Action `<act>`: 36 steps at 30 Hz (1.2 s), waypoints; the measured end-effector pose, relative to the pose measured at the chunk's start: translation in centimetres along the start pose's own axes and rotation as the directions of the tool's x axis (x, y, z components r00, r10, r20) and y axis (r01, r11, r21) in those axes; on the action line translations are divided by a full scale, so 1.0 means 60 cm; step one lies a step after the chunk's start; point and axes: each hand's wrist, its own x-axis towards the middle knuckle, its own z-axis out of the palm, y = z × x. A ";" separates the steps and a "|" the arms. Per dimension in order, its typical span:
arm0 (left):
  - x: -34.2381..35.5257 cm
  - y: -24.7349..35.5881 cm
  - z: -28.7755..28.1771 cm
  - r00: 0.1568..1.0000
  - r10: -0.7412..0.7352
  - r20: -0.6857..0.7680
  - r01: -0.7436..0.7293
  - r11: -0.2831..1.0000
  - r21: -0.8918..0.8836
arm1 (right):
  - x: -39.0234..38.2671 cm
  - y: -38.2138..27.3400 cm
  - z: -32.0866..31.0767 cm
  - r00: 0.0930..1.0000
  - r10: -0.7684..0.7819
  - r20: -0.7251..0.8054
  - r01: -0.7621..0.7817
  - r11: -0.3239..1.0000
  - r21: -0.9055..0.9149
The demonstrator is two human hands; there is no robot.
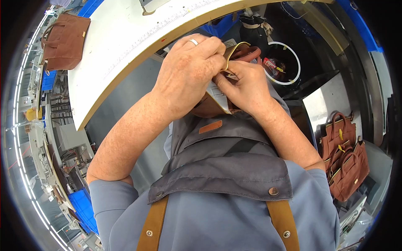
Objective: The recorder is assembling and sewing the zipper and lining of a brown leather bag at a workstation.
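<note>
A brown leather handbag (206,107) rests at my lap, mostly covered by my hands, with its reddish-brown handle (250,54) showing past my right fingers. Along its opening runs a gold-toothed zipper (228,62). My left hand (190,69), with a ring on one finger, is closed over the bag's edge from the left. From the other side, the thumb and fingers of my right hand (248,87) pinch the edge at the zipper. The fingertips of both hands almost meet there, and what lies exactly between them is hidden.
A white table (121,37) with a ruler scale along its curved edge lies ahead; another brown handbag (65,42) stands on its left end. More brown handbags (344,157) sit at the right. Ahead right is a white ring-shaped rim (298,62) around small items.
</note>
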 end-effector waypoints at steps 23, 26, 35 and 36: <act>-0.026 0.015 0.001 0.829 -0.448 0.334 0.559 0.666 -0.495 | -0.013 0.004 -0.064 0.959 -0.063 0.276 -0.019 0.959 0.283; -0.029 0.012 0.004 0.867 -0.399 0.299 0.497 0.736 -0.460 | -0.012 0.011 -0.052 0.947 0.054 0.316 -0.131 0.965 0.227; -0.038 0.018 0.029 0.736 -0.565 0.372 0.638 0.394 -0.662 | -0.024 0.012 -0.042 0.991 -0.093 0.093 0.068 0.968 0.241; -0.041 0.018 0.033 0.719 -0.573 0.393 0.654 0.367 -0.661 | -0.024 0.011 -0.048 0.986 -0.073 0.147 0.040 0.975 0.219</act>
